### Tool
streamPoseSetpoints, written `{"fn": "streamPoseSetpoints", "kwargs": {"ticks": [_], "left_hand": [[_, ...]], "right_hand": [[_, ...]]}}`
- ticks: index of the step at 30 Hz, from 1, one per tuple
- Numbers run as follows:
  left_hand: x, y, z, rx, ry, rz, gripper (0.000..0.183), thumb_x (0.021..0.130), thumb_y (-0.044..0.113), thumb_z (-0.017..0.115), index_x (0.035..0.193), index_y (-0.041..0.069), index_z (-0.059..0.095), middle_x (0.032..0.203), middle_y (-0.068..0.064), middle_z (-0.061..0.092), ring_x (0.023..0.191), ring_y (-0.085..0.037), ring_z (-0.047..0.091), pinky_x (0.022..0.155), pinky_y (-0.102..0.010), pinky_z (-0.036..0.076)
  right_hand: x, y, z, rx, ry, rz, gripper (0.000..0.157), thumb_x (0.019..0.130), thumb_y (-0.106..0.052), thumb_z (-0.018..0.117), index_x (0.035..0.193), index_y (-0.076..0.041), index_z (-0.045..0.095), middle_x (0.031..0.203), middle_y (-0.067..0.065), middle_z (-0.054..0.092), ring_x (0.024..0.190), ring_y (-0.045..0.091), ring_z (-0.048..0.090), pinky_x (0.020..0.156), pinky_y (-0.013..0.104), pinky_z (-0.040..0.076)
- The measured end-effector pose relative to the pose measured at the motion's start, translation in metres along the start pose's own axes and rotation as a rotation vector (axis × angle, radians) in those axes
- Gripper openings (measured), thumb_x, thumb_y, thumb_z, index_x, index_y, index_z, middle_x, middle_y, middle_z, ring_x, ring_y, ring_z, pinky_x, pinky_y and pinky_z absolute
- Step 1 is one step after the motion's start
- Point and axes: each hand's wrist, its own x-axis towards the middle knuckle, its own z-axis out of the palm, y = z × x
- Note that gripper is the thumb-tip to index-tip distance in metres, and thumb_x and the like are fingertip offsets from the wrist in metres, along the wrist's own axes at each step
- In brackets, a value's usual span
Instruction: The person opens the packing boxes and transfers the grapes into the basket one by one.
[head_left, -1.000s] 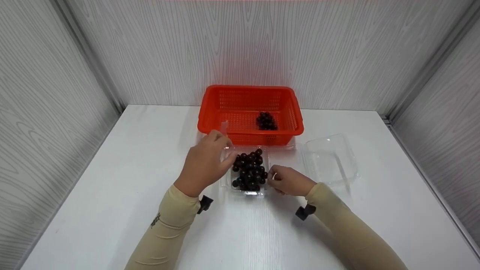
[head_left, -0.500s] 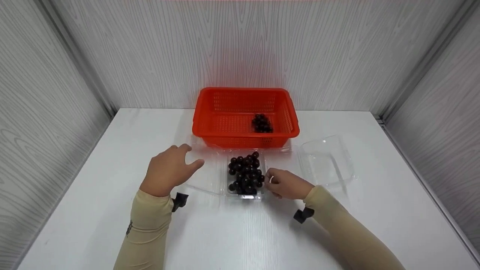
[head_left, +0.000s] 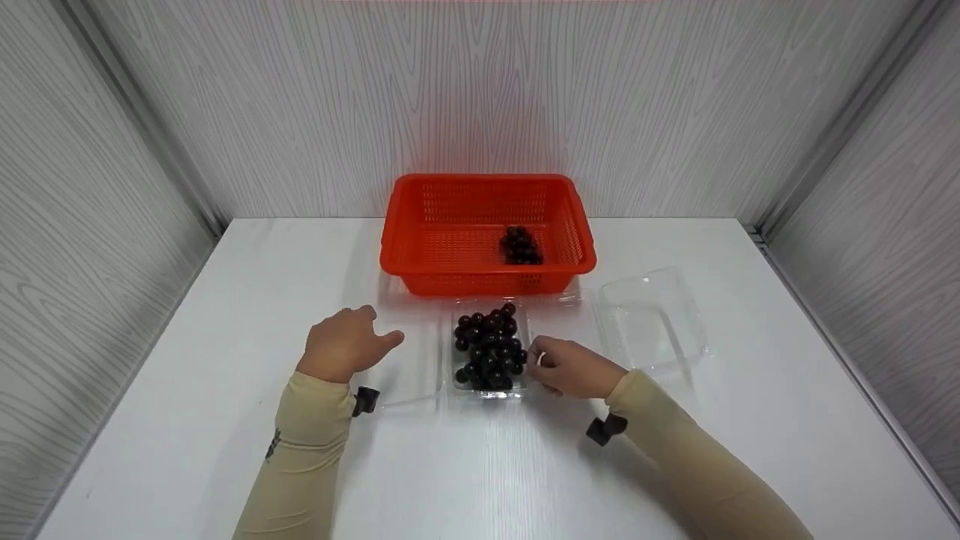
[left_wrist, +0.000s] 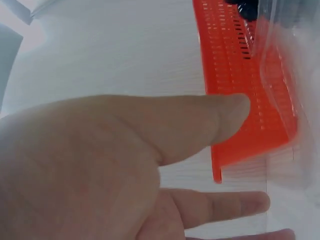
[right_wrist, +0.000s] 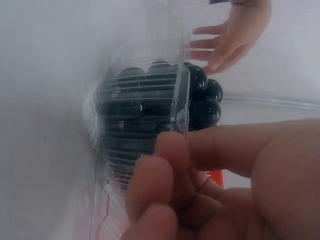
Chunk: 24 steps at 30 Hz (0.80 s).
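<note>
In the head view a clear plastic clamshell box (head_left: 487, 393) holds a heap of dark grapes (head_left: 489, 349). My right hand (head_left: 574, 367) is at its right side. The right wrist view shows that hand's thumb and index finger pinching the rim of the box (right_wrist: 181, 100), and glossy grapes (right_wrist: 204, 111) rise past the rim. My left hand (head_left: 346, 346), fingers and thumb spread, is over the outer side of the clear lid (head_left: 411, 367), which extends left from the box. Nothing is between its fingers in the left wrist view; whether it touches the lid cannot be told.
Behind the box stands a red plastic basket (head_left: 480, 283) with a smaller bunch of dark grapes (head_left: 521, 246) inside, at its right. To the right lies another clear plastic container (head_left: 652, 315). White panels rise at the back and both sides of the white table (head_left: 450, 480).
My left hand has moved left, away from the grapes. The lid, partly raised beside the box earlier, now lies out to the left. My right hand keeps its place at the rim.
</note>
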Motion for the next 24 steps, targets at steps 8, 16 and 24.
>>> {"fn": "streamPoseSetpoints", "kwargs": {"ticks": [8, 16, 24], "left_hand": [[0.003, 0.041, 0.017, -0.08, -0.037, 0.279, 0.078, 0.091, 0.041, 0.077, 0.155, 0.011, 0.045, 0.155, -0.02, 0.045, 0.135, -0.039, 0.052, 0.109, -0.057, 0.045], [0.004, 0.052, 0.039, -0.068, -0.171, 0.228, 0.12, 0.075, 0.051, 0.09, 0.166, 0.016, 0.021, 0.165, -0.025, 0.03, 0.14, -0.043, 0.048, 0.111, -0.057, 0.043], [0.003, 0.057, 0.048, -0.052, -0.186, 0.174, 0.128, 0.07, 0.048, 0.094, 0.165, 0.007, 0.019, 0.155, -0.026, 0.045, 0.134, -0.042, 0.054, 0.113, -0.053, 0.043]], "right_hand": [[-0.001, -0.004, -0.005, -0.003, 0.0, -0.001, 0.005, 0.104, -0.011, 0.056, 0.1, -0.009, 0.056, 0.064, -0.003, 0.053, 0.057, 0.011, 0.048, 0.054, 0.027, 0.038], [-0.001, -0.005, -0.002, 0.017, -0.012, -0.001, 0.005, 0.104, -0.01, 0.056, 0.099, -0.009, 0.055, 0.065, -0.003, 0.053, 0.058, 0.011, 0.048, 0.054, 0.027, 0.038], [-0.002, -0.002, 0.0, 0.016, -0.019, 0.003, 0.005, 0.104, -0.009, 0.055, 0.099, -0.01, 0.055, 0.065, -0.003, 0.053, 0.057, 0.011, 0.048, 0.054, 0.027, 0.038]]}}
